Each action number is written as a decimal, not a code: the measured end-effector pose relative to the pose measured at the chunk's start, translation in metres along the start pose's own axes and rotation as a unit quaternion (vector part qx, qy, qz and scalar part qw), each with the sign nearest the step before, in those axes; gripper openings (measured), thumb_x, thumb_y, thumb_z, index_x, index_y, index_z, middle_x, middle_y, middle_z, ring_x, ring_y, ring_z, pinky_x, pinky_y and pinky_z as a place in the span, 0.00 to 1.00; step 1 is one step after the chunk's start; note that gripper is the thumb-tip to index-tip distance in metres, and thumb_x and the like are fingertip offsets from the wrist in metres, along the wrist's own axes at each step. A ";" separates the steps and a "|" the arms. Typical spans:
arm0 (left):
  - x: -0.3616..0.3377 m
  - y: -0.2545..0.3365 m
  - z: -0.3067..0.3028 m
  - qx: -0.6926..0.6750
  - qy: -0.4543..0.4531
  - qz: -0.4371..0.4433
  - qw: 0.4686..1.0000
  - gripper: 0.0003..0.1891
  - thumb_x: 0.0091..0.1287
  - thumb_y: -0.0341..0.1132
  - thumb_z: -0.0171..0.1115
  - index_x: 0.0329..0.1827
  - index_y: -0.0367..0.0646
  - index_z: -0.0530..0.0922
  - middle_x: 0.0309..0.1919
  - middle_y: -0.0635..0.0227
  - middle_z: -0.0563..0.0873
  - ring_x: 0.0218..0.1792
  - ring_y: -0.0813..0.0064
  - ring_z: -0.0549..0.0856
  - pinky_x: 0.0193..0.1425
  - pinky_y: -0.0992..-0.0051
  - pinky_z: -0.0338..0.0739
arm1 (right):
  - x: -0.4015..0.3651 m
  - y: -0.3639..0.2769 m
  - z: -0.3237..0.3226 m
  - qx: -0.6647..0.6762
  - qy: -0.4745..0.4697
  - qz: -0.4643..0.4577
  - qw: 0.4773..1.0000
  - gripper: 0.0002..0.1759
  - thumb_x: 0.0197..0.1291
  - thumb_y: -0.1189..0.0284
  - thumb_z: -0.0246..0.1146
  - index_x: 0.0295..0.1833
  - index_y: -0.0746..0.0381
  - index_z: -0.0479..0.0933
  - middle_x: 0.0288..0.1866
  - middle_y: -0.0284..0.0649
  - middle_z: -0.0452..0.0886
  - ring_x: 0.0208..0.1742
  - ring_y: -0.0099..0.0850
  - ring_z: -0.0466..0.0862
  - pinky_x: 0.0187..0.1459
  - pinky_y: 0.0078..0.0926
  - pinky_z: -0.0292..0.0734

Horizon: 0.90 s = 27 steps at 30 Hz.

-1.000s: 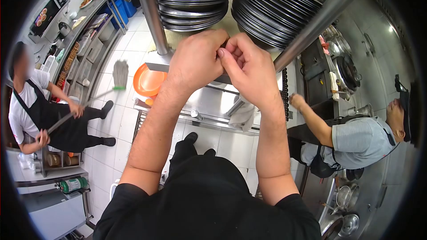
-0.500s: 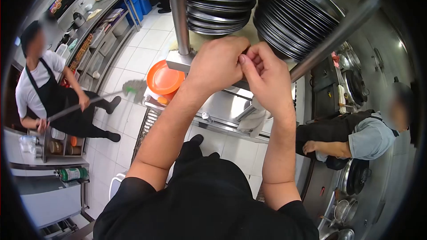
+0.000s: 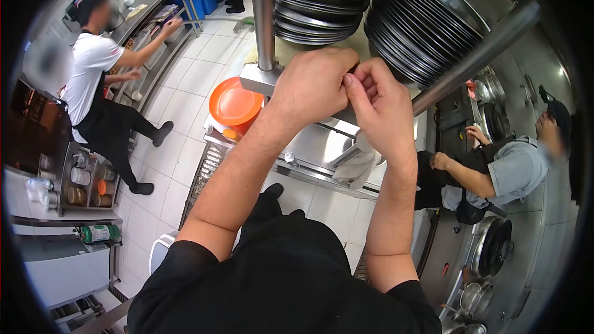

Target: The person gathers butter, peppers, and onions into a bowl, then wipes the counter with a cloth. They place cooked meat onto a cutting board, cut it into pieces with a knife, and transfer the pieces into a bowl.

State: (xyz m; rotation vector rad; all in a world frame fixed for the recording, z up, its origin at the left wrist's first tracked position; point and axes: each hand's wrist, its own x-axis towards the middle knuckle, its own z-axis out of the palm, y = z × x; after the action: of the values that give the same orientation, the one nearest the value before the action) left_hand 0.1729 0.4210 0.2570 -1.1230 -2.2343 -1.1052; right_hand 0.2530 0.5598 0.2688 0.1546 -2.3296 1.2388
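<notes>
In the head view, the left hand is bent inward, its fingertips hidden. The right hand is loosely curled close beside it; whether either grip is pressed shut, or anything is pinched, cannot be told. Just beyond, at the far side, glossy black round dishes are piled in a left stack and a taller-looking, leaning right stack. At left, a round orange plastic dish is seen; near left, brown contents are held in a clear jar.
</notes>
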 end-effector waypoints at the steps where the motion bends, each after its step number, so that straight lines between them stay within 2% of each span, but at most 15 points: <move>1: 0.000 -0.001 0.000 -0.002 0.005 0.002 1.000 0.06 0.57 0.29 0.67 0.36 0.41 0.81 0.32 0.57 0.87 0.37 0.48 0.86 0.42 0.54 0.81 | 0.000 0.000 0.000 0.001 0.001 -0.001 1.000 0.09 0.71 0.71 0.69 0.40 0.63 0.76 0.24 0.34 0.80 0.22 0.20 0.76 0.28 0.22 0.71; 17: 0.003 0.003 -0.005 -0.010 -0.017 -0.018 1.000 0.05 0.59 0.29 0.66 0.36 0.39 0.80 0.33 0.56 0.86 0.39 0.46 0.87 0.44 0.52 0.81 | 0.003 0.000 0.001 0.009 0.001 0.005 1.000 0.09 0.70 0.72 0.69 0.40 0.63 0.76 0.24 0.35 0.79 0.22 0.22 0.74 0.28 0.23 0.71; 19: 0.002 0.001 -0.002 -0.016 -0.002 -0.013 1.000 0.06 0.57 0.29 0.67 0.35 0.40 0.80 0.32 0.56 0.86 0.37 0.46 0.86 0.42 0.54 0.81 | 0.003 -0.002 0.000 0.003 -0.001 0.010 1.000 0.09 0.70 0.72 0.69 0.40 0.63 0.76 0.24 0.35 0.79 0.22 0.22 0.75 0.28 0.23 0.71; 23: 0.002 0.003 -0.005 -0.007 -0.022 -0.018 1.000 0.06 0.59 0.30 0.66 0.36 0.39 0.80 0.34 0.55 0.86 0.40 0.46 0.87 0.45 0.51 0.81 | 0.002 0.003 0.002 0.029 0.001 0.003 1.000 0.10 0.70 0.72 0.69 0.40 0.64 0.76 0.24 0.36 0.80 0.22 0.23 0.76 0.28 0.24 0.72; 27: 0.003 0.007 -0.007 -0.021 -0.019 -0.021 0.999 0.07 0.58 0.31 0.68 0.36 0.39 0.80 0.34 0.55 0.86 0.40 0.46 0.87 0.44 0.51 0.81 | 0.002 -0.002 -0.001 0.013 -0.005 0.001 1.000 0.09 0.70 0.71 0.69 0.41 0.64 0.77 0.26 0.37 0.83 0.24 0.27 0.82 0.29 0.27 0.75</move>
State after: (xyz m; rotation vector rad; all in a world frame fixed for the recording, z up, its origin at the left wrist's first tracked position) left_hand 0.1767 0.4196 0.2663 -1.1276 -2.2842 -1.1621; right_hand 0.2525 0.5602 0.2716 0.1661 -2.3229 1.2727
